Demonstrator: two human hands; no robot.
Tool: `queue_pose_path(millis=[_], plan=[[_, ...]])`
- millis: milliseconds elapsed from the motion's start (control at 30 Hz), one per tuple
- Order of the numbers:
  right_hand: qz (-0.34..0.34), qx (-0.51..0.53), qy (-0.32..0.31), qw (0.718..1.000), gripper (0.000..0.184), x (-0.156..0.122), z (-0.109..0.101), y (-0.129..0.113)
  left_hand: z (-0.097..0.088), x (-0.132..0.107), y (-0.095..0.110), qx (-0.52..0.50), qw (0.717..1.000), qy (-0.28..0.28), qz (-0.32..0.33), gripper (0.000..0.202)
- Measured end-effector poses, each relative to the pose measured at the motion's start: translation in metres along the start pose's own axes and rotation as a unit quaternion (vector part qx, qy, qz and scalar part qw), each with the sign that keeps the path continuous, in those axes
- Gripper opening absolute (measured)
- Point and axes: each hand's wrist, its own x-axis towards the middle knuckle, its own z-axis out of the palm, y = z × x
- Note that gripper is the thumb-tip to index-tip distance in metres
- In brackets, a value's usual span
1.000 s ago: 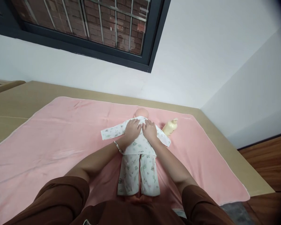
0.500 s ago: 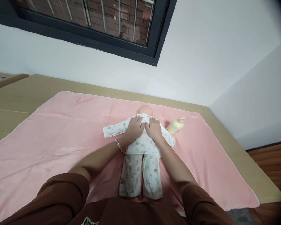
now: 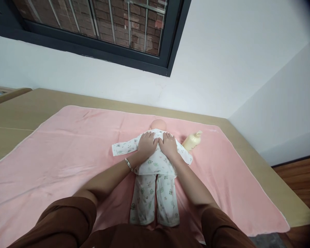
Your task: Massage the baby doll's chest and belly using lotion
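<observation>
A baby doll (image 3: 155, 167) in a white patterned top and trousers lies on a pink blanket (image 3: 93, 137), its bald head (image 3: 158, 124) away from me. Which way its face points I cannot tell. My left hand (image 3: 147, 144) rests flat on the left of its upper body, fingers stretched forward. On the right of the upper body lies my right hand (image 3: 168, 144), also flat and open. The two thumbs nearly meet in the middle. Right of the doll, beside its sleeve, a pale yellow baby bottle (image 3: 192, 140) lies on the blanket.
The blanket covers much of a wooden table (image 3: 51, 98), whose bare edge shows at the back and right. Behind it rises a white wall (image 3: 134, 86) with a dark-framed window (image 3: 98, 51). Another wall meets it at the right.
Both hands stay flat on the doll's upper body with hardly any shift. The whole view has tilted slightly, so the scene sits a little lower.
</observation>
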Motion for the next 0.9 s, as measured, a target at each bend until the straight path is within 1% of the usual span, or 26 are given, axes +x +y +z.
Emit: queue_pose_path(millis=[67,133,200,300,367,433,467,567,633,700,767,833,900], plan=[[-0.01,-0.014,0.025,1.0,0.047,-0.008,0.003,-0.005,-0.003,-0.003,0.003,-0.004,0.999,0.008,0.037,0.023],[-0.011,-0.028,0.049,0.998,0.045,-0.017,0.003,-0.01,-0.007,-0.006,0.006,-0.004,0.998,0.009,0.055,0.024],[-0.004,-0.027,0.05,0.998,0.042,-0.02,0.001,-0.011,-0.008,-0.007,0.007,0.0,0.999,0.009,0.038,0.023],[0.008,-0.004,0.019,1.0,0.039,-0.01,-0.004,-0.006,-0.004,-0.004,0.004,0.009,1.0,0.0,-0.019,0.023],[0.014,0.002,0.001,1.0,0.045,-0.001,-0.004,-0.002,0.0,-0.001,0.0,0.009,0.999,-0.008,-0.033,0.028],[0.007,-0.002,0.001,1.0,0.049,0.002,-0.001,-0.001,0.002,0.001,-0.003,-0.003,1.0,-0.001,-0.015,0.028],[-0.002,-0.006,0.01,1.0,0.048,0.001,0.001,-0.002,0.002,0.0,-0.003,-0.012,1.0,0.007,0.002,0.025],[-0.024,-0.027,0.052,0.998,0.041,-0.011,0.006,-0.007,-0.001,-0.005,-0.001,-0.02,0.998,0.022,0.057,0.021],[-0.02,-0.036,0.07,0.997,0.037,-0.019,0.006,-0.01,-0.003,-0.009,0.001,-0.007,0.998,0.023,0.064,0.022],[-0.004,-0.029,0.07,0.997,0.033,-0.019,0.003,-0.01,-0.004,-0.01,0.002,0.008,0.999,0.026,0.037,0.021],[0.013,-0.011,0.052,0.999,0.032,-0.013,0.0,-0.007,-0.004,-0.009,0.001,0.014,1.0,0.024,-0.003,0.017],[0.02,0.003,0.029,0.999,0.037,-0.003,-0.002,-0.003,-0.001,-0.005,-0.002,0.008,0.999,0.011,-0.03,0.017],[0.012,0.007,0.02,1.0,0.043,0.003,-0.001,-0.002,0.001,-0.002,-0.005,-0.011,0.999,-0.001,-0.038,0.022]])
